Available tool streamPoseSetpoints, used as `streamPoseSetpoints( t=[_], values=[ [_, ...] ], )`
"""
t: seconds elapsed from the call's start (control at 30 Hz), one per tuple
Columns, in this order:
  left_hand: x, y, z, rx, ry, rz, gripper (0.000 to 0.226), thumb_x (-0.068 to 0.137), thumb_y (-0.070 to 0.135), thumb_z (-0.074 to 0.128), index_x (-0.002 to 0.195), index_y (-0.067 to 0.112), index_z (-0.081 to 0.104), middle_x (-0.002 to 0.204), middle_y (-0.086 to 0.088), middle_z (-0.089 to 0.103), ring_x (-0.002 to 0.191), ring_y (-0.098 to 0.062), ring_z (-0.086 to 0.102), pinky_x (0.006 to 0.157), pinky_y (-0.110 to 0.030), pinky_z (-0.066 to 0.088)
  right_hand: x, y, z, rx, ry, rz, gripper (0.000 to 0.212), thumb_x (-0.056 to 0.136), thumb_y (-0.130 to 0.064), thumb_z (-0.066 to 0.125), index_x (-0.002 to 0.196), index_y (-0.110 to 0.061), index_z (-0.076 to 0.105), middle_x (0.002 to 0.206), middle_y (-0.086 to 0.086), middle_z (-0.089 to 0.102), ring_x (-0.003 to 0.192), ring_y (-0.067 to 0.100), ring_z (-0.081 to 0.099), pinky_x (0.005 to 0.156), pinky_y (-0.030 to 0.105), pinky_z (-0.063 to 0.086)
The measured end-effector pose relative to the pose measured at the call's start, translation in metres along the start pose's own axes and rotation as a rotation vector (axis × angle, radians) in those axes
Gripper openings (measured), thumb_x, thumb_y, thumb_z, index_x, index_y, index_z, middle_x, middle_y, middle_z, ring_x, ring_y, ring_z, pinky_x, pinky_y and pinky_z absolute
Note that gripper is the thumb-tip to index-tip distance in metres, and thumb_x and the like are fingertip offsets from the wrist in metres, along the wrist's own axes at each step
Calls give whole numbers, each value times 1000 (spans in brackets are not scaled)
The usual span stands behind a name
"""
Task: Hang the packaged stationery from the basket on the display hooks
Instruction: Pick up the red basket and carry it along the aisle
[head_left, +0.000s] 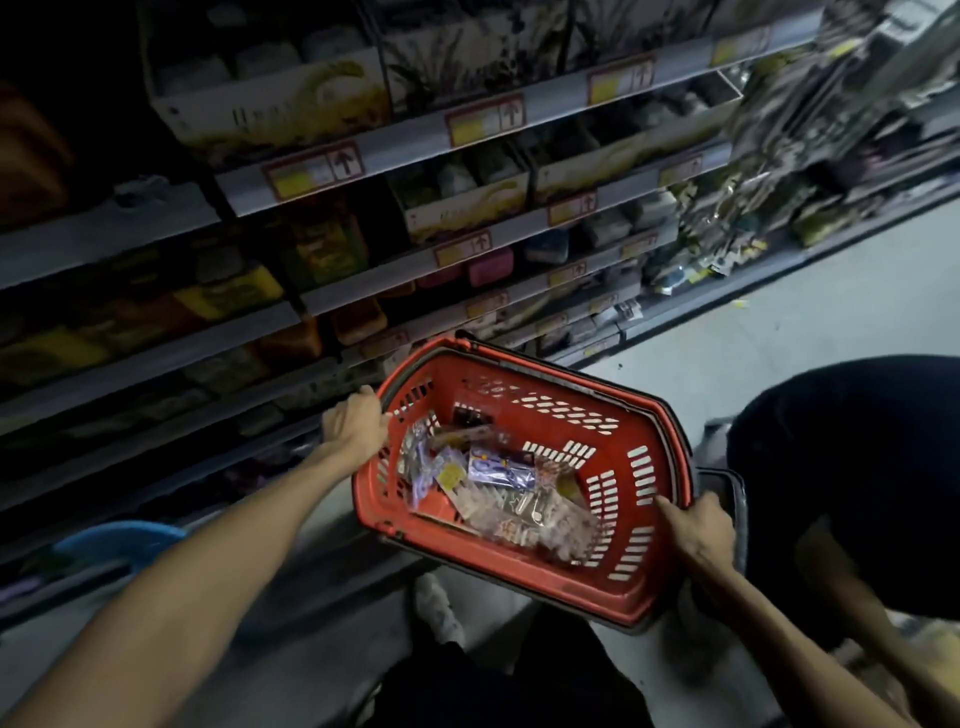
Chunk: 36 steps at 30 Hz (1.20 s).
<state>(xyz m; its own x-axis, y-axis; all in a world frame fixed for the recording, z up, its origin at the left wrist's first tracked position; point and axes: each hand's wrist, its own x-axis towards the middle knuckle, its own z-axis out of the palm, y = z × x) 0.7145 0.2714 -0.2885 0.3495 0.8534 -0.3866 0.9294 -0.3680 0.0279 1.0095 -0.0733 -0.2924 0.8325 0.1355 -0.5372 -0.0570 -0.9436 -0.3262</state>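
**Red shopping basket (519, 564) carries packaged stationery (498, 483) in a dim shop aisle**

The slotted plastic basket is held tilted above the floor, gripped on its rim at one end by the left hand (356, 428) and at the other by the right hand (698, 530). Clear-wrapped packets, one purple and others backed with yellow or orange card, lie heaped loosely across its bottom. Blurred packets hang on the display rack (769, 156) at upper right.
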Motion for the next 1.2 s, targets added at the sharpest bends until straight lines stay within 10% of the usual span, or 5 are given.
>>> streamPoseSetpoints(
  t=[0.6, 0.8, 0.97, 1.2],
  values=[
    [52, -26, 1, -144, 79, -9, 41, 100, 15, 60, 138, 5, 51, 136, -21, 60, 125, -44, 61, 100, -51, 49, -93, -6, 94, 230, -155, 291, 48, 95, -26, 71, 126, 9, 63, 122, 29, 67, 112, 43, 66, 78, 31, 42],
    [26, -45, 26, -262, 74, 15, 87, 99, 17, 63, 168, 13, 10, 174, -13, 16, 156, -39, 25, 122, -58, 33, -109, -11, 127, 270, -107, 305, 61, 91, -38, 74, 132, 4, 59, 125, 29, 67, 113, 44, 66, 93, 44, 54],
    [-26, -66, 57, -273, 160, -14, 90, 97, 23, 66, 168, 18, 12, 177, -5, -3, 162, -33, 4, 124, -64, 25, -116, -15, 139, 269, -112, 351, 62, 88, -37, 73, 131, 6, 58, 122, 31, 68, 111, 46, 67, 95, 46, 54],
    [-108, -45, 97, -1029, 179, -254, 104, 100, 28, 69, 166, 34, -11, 174, -14, 15, 155, -39, 31, 122, -56, 34, -134, -21, 147, 252, -93, 380, 59, 93, -31, 69, 132, 11, 55, 127, 34, 64, 116, 49, 63, 99, 48, 52]
  ],
)
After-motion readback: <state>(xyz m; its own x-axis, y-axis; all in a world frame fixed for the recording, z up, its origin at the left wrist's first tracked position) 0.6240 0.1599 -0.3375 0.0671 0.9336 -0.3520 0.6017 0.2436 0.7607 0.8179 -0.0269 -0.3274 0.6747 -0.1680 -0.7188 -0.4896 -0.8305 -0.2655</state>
